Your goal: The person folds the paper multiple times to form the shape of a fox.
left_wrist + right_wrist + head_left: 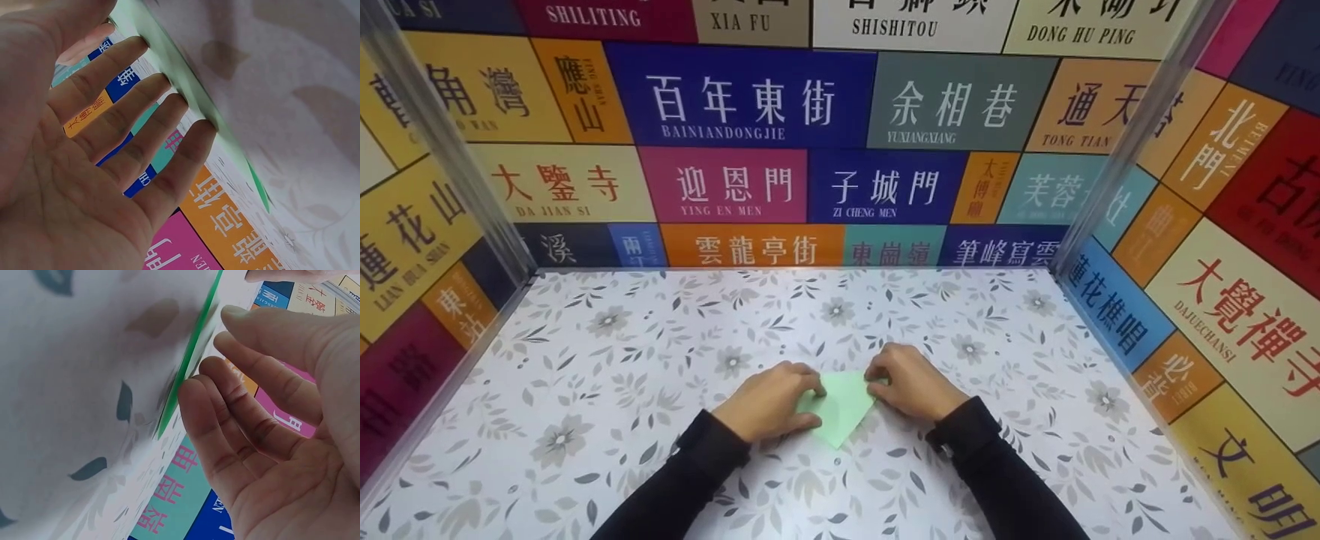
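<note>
A light green piece of paper [846, 416] lies on the patterned tabletop, a pointed corner toward me. My left hand [772, 401] rests on its left part, thumb low and fingers higher up. In the left wrist view the left hand [118, 140] has its fingers spread, fingertips on the pale paper [188, 84]; a brighter green edge shows farther along. At the paper's upper right edge sits my right hand [915, 382]. In the right wrist view the right hand [270, 422] has bent fingers, fingertips right beside the green paper edge [191, 349], thumb near the forefinger.
A white tabletop [660, 322] with grey flowers and leaves spreads around the paper. Panels with coloured place-name signs stand behind it as a back wall [750, 97] and on both sides. Clear edge strips [1132, 135] run up the corners. Both forearms wear black sleeves [675, 476].
</note>
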A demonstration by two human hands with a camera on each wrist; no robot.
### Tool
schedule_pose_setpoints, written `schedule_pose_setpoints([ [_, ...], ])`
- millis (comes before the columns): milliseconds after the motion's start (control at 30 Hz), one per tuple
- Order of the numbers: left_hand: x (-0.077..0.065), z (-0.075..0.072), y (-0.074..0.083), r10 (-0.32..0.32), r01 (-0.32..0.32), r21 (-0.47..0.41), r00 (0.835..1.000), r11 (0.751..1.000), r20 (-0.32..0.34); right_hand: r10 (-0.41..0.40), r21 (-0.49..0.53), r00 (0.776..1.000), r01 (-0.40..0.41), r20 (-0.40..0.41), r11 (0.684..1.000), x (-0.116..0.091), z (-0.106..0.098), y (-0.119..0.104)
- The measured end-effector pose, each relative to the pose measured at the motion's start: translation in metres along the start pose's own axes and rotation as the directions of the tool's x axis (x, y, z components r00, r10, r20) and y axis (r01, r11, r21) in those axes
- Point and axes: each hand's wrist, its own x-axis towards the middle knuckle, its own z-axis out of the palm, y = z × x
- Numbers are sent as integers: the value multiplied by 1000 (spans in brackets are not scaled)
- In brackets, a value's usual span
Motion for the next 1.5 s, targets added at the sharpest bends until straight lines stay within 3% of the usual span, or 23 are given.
schedule_pose_setpoints([
  [300, 1, -2, 0, 5, -5, -17, 1000, 1000, -5, -63, 22, 997, 62, 38, 998, -1, -1, -6],
  [600, -2, -1, -6, 40, -40, -14, 999, 999, -37, -136, 53, 985, 131, 107, 990, -10, -2, -31],
  [867, -1, -1, -11, 47, -48, -13, 998, 999, -31, -233, 42, 961, 229, 152, 972, -15, 4, -52],
  [1167, 0, -1, -15, 52, -53, -38, 998, 998, -25, -257, 24, 945, 257, 201, 966, -19, 13, -60],
  [1500, 0, -2, -18, 97, -100, -47, 994, 994, -59, -248, 17, 947, 250, 203, 968, -22, 13, -61],
])
